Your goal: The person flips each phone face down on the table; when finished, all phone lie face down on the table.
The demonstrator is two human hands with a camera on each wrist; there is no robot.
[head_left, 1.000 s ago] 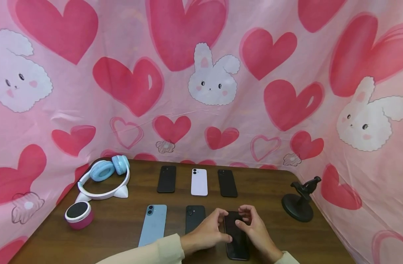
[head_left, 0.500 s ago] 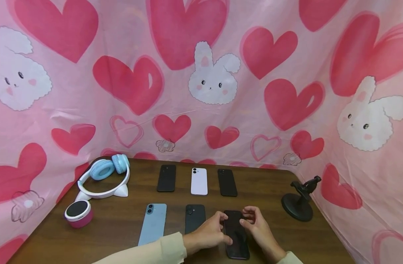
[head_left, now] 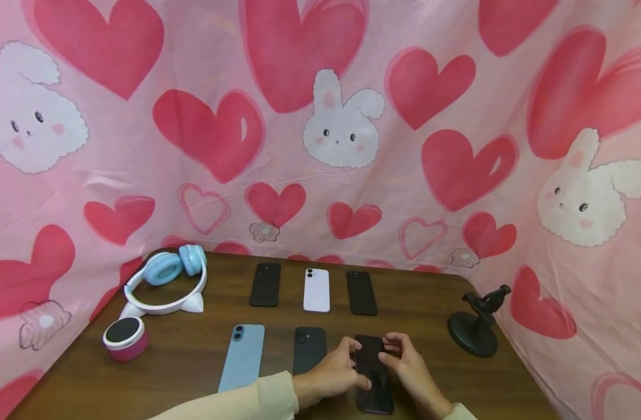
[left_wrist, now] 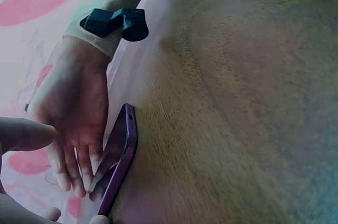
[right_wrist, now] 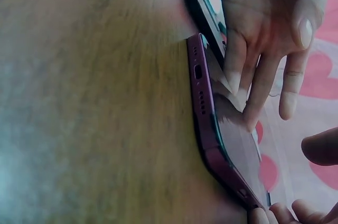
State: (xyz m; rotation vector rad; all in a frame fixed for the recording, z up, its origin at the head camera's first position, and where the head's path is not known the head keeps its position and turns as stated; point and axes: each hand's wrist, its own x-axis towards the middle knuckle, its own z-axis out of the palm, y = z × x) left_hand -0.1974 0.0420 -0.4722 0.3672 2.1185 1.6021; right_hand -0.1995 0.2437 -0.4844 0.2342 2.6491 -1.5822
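A phone with a dark glossy screen and a purple frame [head_left: 374, 376] lies face up on the wooden table near its front. My left hand [head_left: 331, 370] is at its left side; the fingers reach its edge and the thumb hangs over the screen. On the other side is my right hand [head_left: 411, 367], its fingers beside the upper right edge and its thumb above the glass. The right wrist view shows the left hand [right_wrist: 264, 39] with fairly straight fingers by the phone [right_wrist: 211, 108]. The left wrist view shows the right hand [left_wrist: 79, 108] with straight fingers too. Neither hand grips the phone.
Left of my hands lie a dark phone [head_left: 308, 347] and a light blue phone [head_left: 243, 356]. Behind are a black phone [head_left: 265, 284], a white phone [head_left: 317, 290] and another black phone [head_left: 361, 293]. Cat-ear headphones [head_left: 165, 306], a pink speaker [head_left: 125, 338] and a black stand [head_left: 473, 333] flank them.
The right hand has shifted slightly right and away from the phone, then a little back. The left hand stays nearly where it was, and the phone has barely moved.
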